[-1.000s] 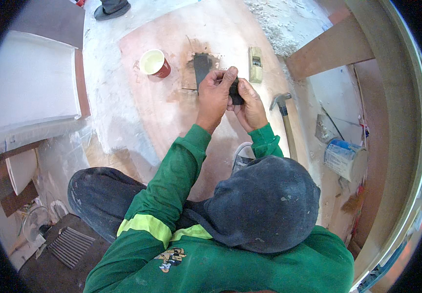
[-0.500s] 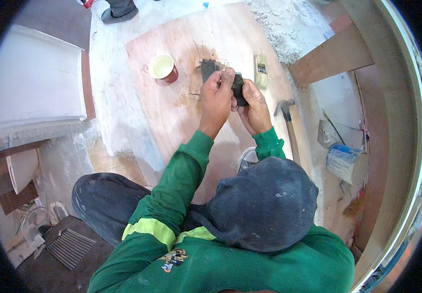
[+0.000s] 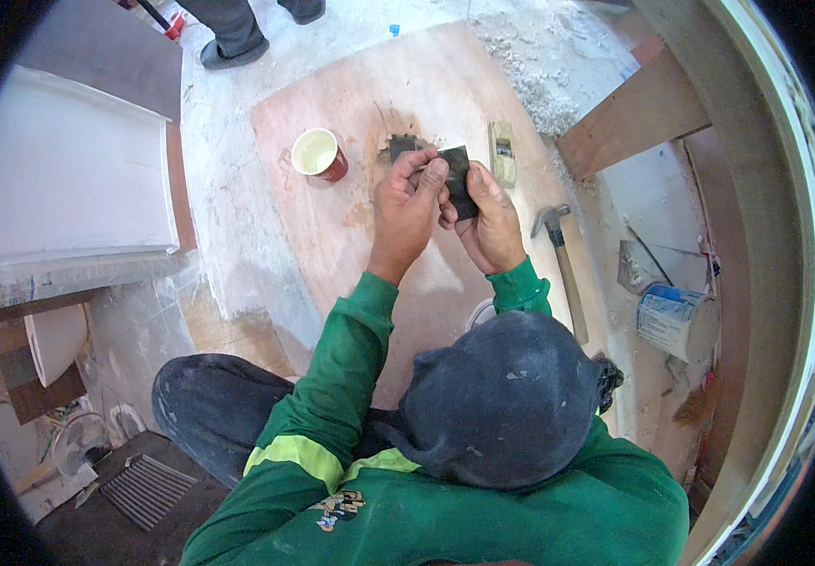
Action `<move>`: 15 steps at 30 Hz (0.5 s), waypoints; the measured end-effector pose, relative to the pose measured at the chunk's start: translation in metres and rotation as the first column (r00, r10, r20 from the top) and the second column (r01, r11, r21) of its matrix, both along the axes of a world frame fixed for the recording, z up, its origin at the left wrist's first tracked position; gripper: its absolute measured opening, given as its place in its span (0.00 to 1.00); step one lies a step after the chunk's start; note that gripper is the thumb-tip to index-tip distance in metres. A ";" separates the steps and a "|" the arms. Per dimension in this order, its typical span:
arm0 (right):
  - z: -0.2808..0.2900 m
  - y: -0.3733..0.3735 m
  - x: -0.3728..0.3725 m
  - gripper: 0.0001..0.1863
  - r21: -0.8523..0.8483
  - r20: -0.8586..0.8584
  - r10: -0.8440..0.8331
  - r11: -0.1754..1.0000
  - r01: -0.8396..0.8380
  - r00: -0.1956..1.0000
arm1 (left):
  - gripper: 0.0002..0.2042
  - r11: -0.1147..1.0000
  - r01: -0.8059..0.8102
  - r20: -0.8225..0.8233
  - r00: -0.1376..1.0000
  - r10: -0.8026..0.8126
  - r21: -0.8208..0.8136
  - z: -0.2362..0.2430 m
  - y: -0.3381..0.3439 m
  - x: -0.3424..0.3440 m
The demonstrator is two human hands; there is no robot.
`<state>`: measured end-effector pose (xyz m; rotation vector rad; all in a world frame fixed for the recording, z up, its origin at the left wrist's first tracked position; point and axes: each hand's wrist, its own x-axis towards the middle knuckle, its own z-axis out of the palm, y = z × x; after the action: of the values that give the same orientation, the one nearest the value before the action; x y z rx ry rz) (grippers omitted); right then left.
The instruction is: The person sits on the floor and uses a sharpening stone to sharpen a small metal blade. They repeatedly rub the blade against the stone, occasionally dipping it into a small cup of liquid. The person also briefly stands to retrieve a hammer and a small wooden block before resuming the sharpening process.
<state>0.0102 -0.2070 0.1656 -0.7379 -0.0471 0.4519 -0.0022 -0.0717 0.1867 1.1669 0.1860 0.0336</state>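
Between my two hands is a plane blade [image 3: 459,181], a dark flat rectangular piece with a bright straight edge at its far end. My right hand [image 3: 492,219] grips it along the right side, thumb on its face. The left hand [image 3: 406,208] is closed, its thumb and fingertips at the blade's left edge. Just beyond the left fingers, a dark block like a sharpening stone [image 3: 405,144] lies on a wet, stained patch of the wooden board [image 3: 304,222], partly hidden by my hand. A small wooden hand plane [image 3: 502,156] rests right of the blade.
A red paper cup [image 3: 335,171] with pale liquid stands to the left. The claw hammer [image 3: 566,269] lies along the board's right side. Shavings [image 3: 540,80] cover the floor at the far right, near a paint bucket [image 3: 676,321]. Another person's feet [image 3: 235,54] stand at the far left.
The blade has tilted, so its broad face and bright edge now show more. My left thumb and fingers have shifted toward its far left corner. The whole view has moved slightly.
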 end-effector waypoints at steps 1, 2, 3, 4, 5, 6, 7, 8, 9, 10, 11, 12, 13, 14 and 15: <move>0.002 0.001 0.000 0.20 -0.007 0.000 -0.002 1.000 0.002 1.000 | 0.11 1.000 0.015 0.010 1.000 -0.015 -0.015 -0.002 0.002 0.001; 0.004 0.001 0.000 0.20 -0.017 0.001 -0.004 1.000 0.004 1.000 | 0.11 1.000 0.016 0.015 1.000 -0.015 -0.018 -0.006 0.002 0.002; 0.004 0.000 0.000 0.20 -0.027 0.001 -0.006 1.000 0.006 1.000 | 0.11 1.000 0.016 0.021 1.000 -0.016 -0.022 -0.009 0.002 0.003; 0.003 -0.001 0.000 0.20 -0.030 -0.001 -0.005 1.000 0.005 1.000 | 0.11 1.000 0.017 0.027 0.999 -0.016 -0.025 -0.012 0.002 0.003; 0.002 -0.001 0.000 0.20 -0.031 0.000 -0.003 1.000 0.003 1.000 | 0.11 0.999 0.022 0.027 0.999 -0.021 -0.032 -0.012 0.002 0.002; 0.001 -0.002 0.001 0.20 -0.031 0.001 -0.001 1.000 0.001 1.000 | 0.11 0.999 0.026 0.027 0.999 -0.025 -0.039 -0.012 0.003 0.002; -0.001 -0.002 0.001 0.20 -0.031 0.002 -0.001 1.000 0.001 1.000 | 0.11 0.999 0.029 0.026 0.999 -0.028 -0.045 -0.012 0.004 0.001; -0.004 -0.002 0.001 0.20 -0.036 0.003 -0.002 0.999 0.002 1.000 | 0.11 0.998 0.035 0.031 0.999 -0.033 -0.043 -0.013 0.003 0.001; -0.006 -0.003 0.001 0.20 -0.040 0.003 -0.004 0.999 0.004 1.000 | 0.11 0.998 0.040 0.035 0.999 -0.038 -0.041 -0.013 0.003 0.001; -0.008 -0.003 0.001 0.20 -0.030 0.011 -0.003 1.000 0.004 1.000 | 0.11 0.998 0.044 0.039 0.998 -0.043 -0.039 -0.014 0.003 0.001; -0.008 -0.002 0.001 0.20 -0.018 0.019 -0.002 1.000 0.003 1.000 | 0.11 0.999 0.044 0.046 0.998 -0.043 -0.025 -0.015 0.003 0.002; -0.008 -0.003 0.001 0.20 -0.006 0.027 -0.002 1.000 0.002 1.000 | 0.11 0.999 0.044 0.052 0.998 -0.044 -0.012 -0.016 0.004 0.002; -0.008 -0.003 0.001 0.19 -0.004 0.019 0.001 1.000 -0.001 1.000 | 0.11 0.999 0.044 0.059 0.997 -0.044 0.001 -0.016 0.004 0.002; -0.009 -0.003 0.001 0.19 0.002 0.010 0.006 1.000 -0.006 1.000 | 0.11 0.999 0.044 0.055 0.998 -0.044 -0.001 -0.017 0.004 0.002; -0.009 -0.003 0.001 0.19 0.008 0.001 0.010 1.000 -0.010 1.000 | 0.11 0.999 0.044 0.052 0.998 -0.043 -0.003 -0.017 0.005 0.001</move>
<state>0.0109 -0.2097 0.1565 -0.7306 -0.0536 0.4610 -0.0013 -0.0667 0.1701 1.1646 0.1147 0.0250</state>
